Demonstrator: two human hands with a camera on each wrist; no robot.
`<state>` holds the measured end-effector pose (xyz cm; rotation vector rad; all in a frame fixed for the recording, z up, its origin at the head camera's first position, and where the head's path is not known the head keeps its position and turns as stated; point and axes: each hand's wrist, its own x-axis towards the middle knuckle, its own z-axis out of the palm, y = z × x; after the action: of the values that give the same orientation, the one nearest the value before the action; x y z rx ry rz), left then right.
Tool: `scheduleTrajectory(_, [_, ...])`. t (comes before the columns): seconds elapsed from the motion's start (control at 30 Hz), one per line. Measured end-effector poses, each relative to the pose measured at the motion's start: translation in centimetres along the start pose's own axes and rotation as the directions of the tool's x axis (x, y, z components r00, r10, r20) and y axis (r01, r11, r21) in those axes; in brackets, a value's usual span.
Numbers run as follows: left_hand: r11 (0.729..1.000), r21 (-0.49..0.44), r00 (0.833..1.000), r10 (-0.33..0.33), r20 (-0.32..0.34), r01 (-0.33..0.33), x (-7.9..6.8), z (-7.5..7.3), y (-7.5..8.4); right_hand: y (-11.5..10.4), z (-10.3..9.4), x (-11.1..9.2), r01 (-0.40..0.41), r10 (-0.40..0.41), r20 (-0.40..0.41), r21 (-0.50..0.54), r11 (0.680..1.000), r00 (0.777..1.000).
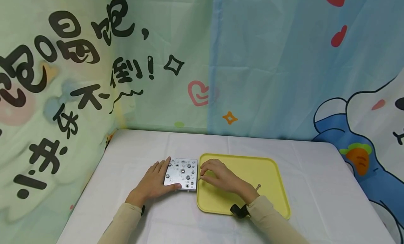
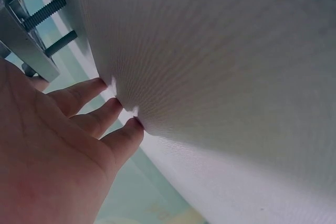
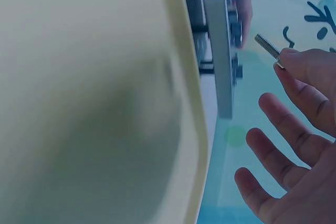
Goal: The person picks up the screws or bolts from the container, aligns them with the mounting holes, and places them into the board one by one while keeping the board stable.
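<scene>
A silver metal plate (image 1: pixel 180 182) with many holes and several bolts through it stands slightly raised, bolt shanks (image 2: pixel 45 13) showing beneath. My left hand (image 1: pixel 155 182) lies along its left side, thumb at the near edge and forefinger at the far left corner. In the left wrist view, three fingertips touch the white cloth. My right hand (image 1: pixel 222 177) is above the left part of a yellow tray (image 1: pixel 246 161). Thumb and forefinger pinch a small threaded bolt (image 3: pixel 269 47), its threaded end pointing out, apart from the plate; the other fingers are spread.
Another bolt (image 1: pixel 258 187) shows on the tray, just beyond my right forearm. The tray's left rim (image 3: pixel 195 129) runs close beside the plate. A white cloth (image 1: pixel 315 188) covers the table, and printed curtains (image 1: pixel 268 79) hang behind it.
</scene>
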<state>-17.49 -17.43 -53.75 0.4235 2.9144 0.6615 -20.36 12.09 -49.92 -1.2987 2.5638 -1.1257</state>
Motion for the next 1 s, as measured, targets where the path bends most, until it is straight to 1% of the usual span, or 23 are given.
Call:
scheduleTrajectory(0.13, [1.0,0.007,1.0,0.0,0.007,0.0,0.1,-0.1,0.0,-0.7,0.7,0.9,0.012,-0.012,0.014,-0.018,1.0,1.0])
scheduleTrajectory(0.3, [1.0,0.012,1.0,0.0,0.013,0.0,0.1,-0.2,0.0,-1.3,1.5,1.6,-0.024,0.026,0.054,-0.04,0.999,0.998])
scheduleTrajectory(0.5, [1.0,0.014,1.0,0.002,0.004,-0.002,0.1,-0.1,0.0,-1.8,2.1,2.0,-0.049,0.055,0.088,-0.069,0.996,0.995])
scheduleTrajectory(0.7, [1.0,0.016,1.0,0.007,0.003,-0.007,0.1,-0.1,0.0,-2.1,2.3,2.1,-0.054,0.064,0.097,-0.106,0.993,0.993])
scheduleTrajectory(0.83, [1.0,0.011,1.0,0.008,0.0,-0.008,0.0,-0.2,0.1,-2.4,2.4,2.3,-0.044,0.055,0.095,-0.118,0.992,0.994])
scheduleTrajectory(1.0, [1.0,0.004,1.0,0.012,-0.003,-0.012,-0.1,-0.2,0.1,-2.6,2.5,2.5,-0.008,0.021,0.095,-0.138,0.99,0.995])
